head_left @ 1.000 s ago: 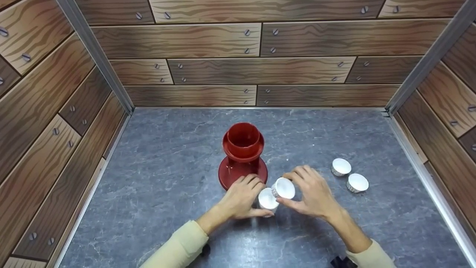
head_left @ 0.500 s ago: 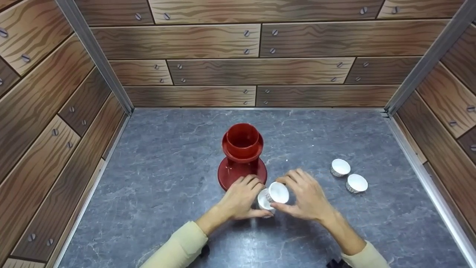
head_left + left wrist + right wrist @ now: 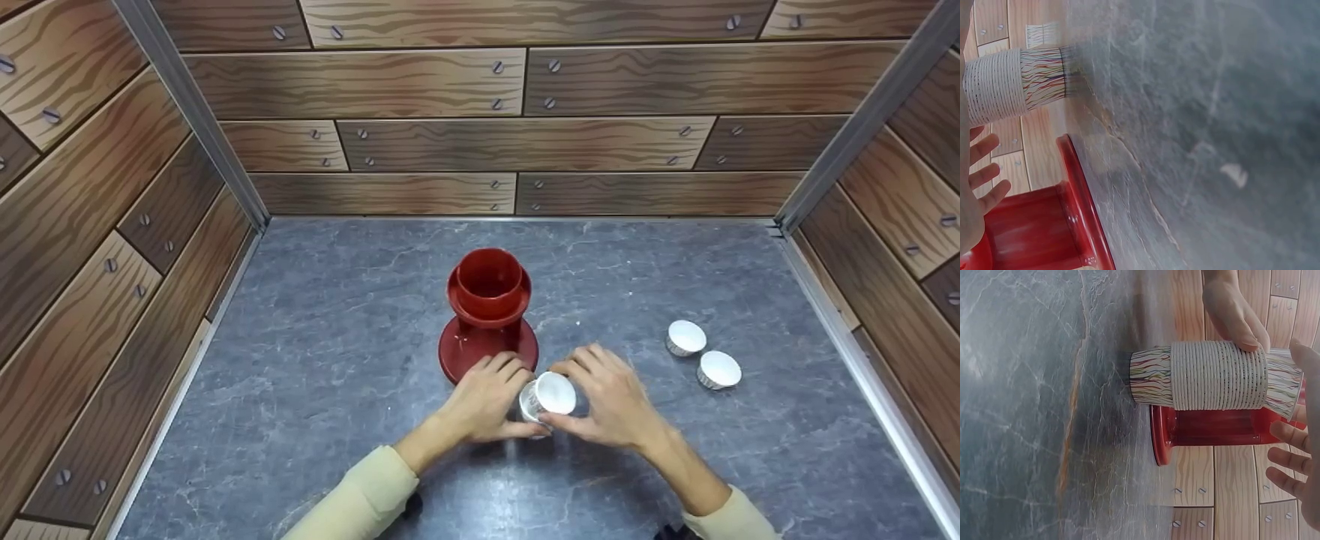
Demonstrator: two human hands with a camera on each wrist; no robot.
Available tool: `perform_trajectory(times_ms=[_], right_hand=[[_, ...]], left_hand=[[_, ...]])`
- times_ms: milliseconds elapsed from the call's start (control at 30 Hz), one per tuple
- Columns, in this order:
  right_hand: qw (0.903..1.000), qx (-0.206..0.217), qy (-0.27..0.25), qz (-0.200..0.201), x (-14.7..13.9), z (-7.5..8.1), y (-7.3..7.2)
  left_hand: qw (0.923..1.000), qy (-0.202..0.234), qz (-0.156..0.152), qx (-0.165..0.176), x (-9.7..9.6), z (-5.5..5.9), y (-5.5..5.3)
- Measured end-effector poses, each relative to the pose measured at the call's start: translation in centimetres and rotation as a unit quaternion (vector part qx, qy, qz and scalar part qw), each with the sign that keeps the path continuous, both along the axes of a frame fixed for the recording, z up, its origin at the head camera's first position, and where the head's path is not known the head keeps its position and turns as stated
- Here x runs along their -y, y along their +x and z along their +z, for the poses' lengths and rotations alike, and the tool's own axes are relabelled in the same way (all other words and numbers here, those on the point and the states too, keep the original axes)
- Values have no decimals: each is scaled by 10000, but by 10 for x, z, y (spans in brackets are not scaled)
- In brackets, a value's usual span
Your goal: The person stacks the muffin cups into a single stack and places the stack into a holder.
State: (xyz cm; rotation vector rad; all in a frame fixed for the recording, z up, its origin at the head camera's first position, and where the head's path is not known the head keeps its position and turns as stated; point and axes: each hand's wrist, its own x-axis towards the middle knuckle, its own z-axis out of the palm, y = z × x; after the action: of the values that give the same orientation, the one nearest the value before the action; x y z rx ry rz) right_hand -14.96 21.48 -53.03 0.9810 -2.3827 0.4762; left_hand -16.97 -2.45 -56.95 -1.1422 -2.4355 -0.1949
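The person's left hand (image 3: 484, 397) holds a stack (image 3: 1213, 377) of nested paper cups, thumb on the near side and fingers toward the far side; in the right wrist view its thumb rests on the ribbed rims near the top. The stack stands upright on the grey table (image 3: 337, 337), just in front of the red stand (image 3: 487, 352) and slightly to its right. The right hand (image 3: 611, 401) holds one more cup (image 3: 556, 394) between thumb and fingers, its other fingers spread apart in the right wrist view. This cup sits at the mouth of the stack, its lower part inside and its white interior facing up, leaning a little to the right in the head view; whether it is fully seated cannot be told. Thin multicoloured lines run over the outside of the cups. The stand has a round base and a wide upper rim, with an open red cylinder (image 3: 490, 283) upright in it. To the right, well apart from the hands, two loose cups (image 3: 702, 355) stand mouth up, near each other. Pale sleeves (image 3: 367, 487) cover both forearms, and wood-patterned walls (image 3: 427, 82) enclose the table.
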Motion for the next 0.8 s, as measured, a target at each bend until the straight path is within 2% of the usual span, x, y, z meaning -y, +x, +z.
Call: perform_trajectory(times_ms=[200, 467, 800], right_hand=[[9999, 26, 156, -28, 3, 0, 1], [9990, 94, 433, -87, 6, 1, 1], [9987, 11, 509, -45, 9, 0, -2]], left_hand=[[9999, -89, 47, 19, 0, 0, 0], [9999, 76, -38, -114, 1, -1, 0], [9999, 33, -30, -163, 2, 0, -1]])
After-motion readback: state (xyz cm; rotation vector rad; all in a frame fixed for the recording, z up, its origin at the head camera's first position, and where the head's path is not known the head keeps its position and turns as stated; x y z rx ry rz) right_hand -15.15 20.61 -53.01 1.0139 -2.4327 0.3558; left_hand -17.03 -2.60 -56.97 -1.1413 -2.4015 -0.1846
